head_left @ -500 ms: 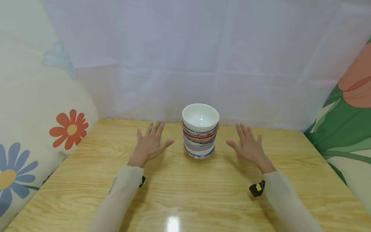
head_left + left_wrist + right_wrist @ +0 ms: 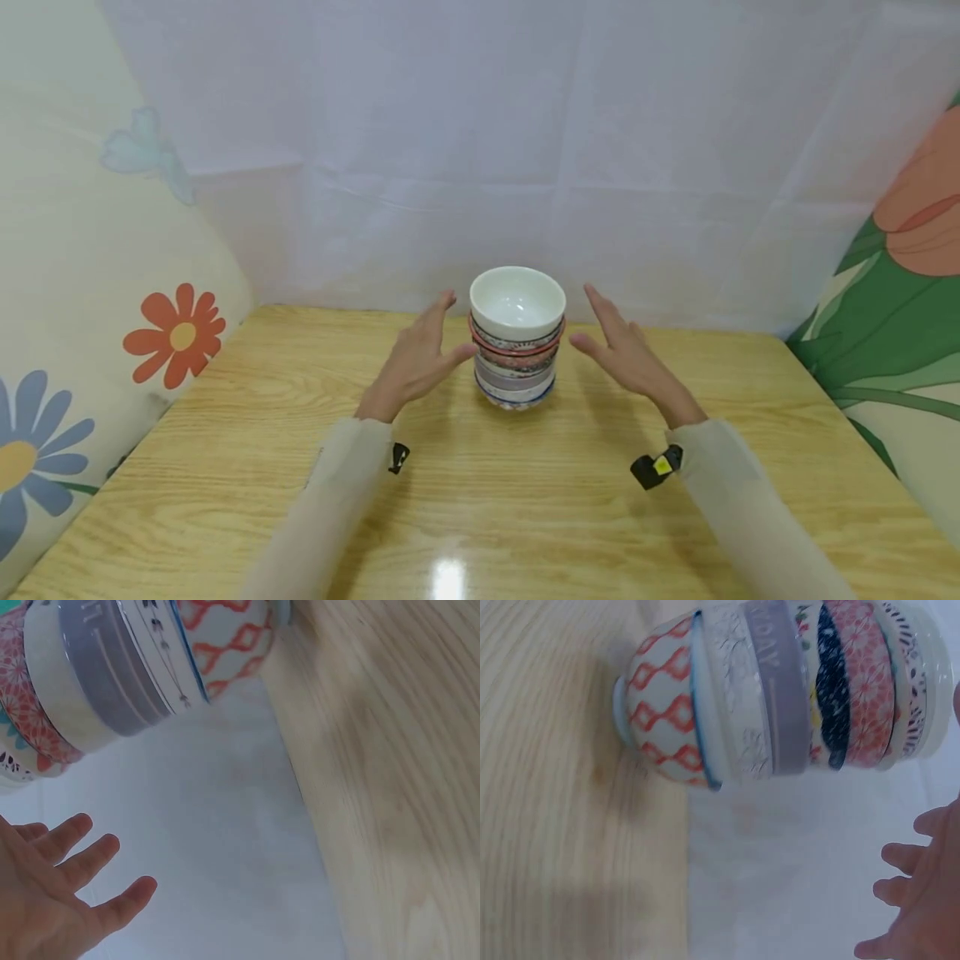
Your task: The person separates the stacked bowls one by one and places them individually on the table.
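Flanking bowl stack [image 2: 516, 367] closely, left grip [image 2: 414, 360] and right grip [image 2: 630, 357] spread, uncurled; contact unclear.

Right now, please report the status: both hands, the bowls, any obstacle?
Left hand, right hand: either side of bowl stack, gripping nothing; left contact unclear. Stack upright on table. No obstacle visible between hands and bowls.

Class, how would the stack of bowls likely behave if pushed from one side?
The stack of bowls would probably tip easily, standing tall on the narrow foot of the bottom bowl. Shine in the white top bowl suggests slippery, perhaps fragile ware. It might also come apart, being several nested bowls.
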The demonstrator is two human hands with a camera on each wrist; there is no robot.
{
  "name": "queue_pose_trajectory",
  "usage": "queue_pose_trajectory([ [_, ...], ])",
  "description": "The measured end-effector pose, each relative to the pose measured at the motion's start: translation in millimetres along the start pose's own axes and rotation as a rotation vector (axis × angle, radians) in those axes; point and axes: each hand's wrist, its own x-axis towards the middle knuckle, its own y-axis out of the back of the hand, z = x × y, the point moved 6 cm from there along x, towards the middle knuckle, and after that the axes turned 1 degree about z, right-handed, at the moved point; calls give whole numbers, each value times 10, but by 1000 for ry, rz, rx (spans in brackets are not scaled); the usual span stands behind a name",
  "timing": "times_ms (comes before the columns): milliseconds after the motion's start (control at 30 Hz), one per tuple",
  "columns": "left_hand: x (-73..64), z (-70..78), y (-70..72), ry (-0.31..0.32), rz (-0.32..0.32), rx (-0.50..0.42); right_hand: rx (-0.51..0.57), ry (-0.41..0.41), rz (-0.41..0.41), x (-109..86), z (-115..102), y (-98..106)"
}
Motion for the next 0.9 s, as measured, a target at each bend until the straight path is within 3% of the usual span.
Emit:
queue_pose_trajectory([
  [233,141,94,-121,34,-24,-167,154,37,-15,160,-210,-22],
  [567,255,129,-244,8,-43,-362,249,21,12,334,-412,-132],
  [767,264,137,-290,8,-51,-431,375,5,52,374,-422,-187],
  [900,270,157,-299,-1,-48,-453,404,-4,88,380,-426,-193],
])
